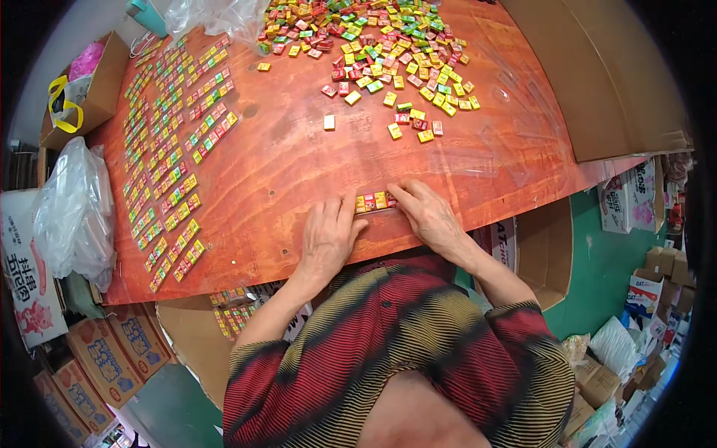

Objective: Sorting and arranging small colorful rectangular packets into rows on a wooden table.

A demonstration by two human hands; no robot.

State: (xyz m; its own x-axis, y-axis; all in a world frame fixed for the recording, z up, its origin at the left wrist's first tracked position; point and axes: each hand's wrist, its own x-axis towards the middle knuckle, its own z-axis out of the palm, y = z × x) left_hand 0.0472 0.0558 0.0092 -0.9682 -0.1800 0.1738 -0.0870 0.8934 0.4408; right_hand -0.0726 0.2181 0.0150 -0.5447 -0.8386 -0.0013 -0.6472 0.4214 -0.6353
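A short row of small red and yellow boxes [375,201] lies side by side near the table's front edge, between my two hands. At its left end is my left hand [328,233], its thumb and index finger closed about the end box. My right hand [428,216] grips the other end with bent fingers, covering part of the last box. Farther up the table spreads a large heap of loose little boxes [373,56] in yellow, red, green and pink. A single pale yellow box [328,122] lies apart from the heap.
Many finished-looking rows of boxes [172,179] line the red wooden table [284,164] on the left. Clear plastic bags [216,19] lie at the back. A cardboard sheet [597,75] stands along the right edge. An open carton [190,336] with more rows sits below the front edge.
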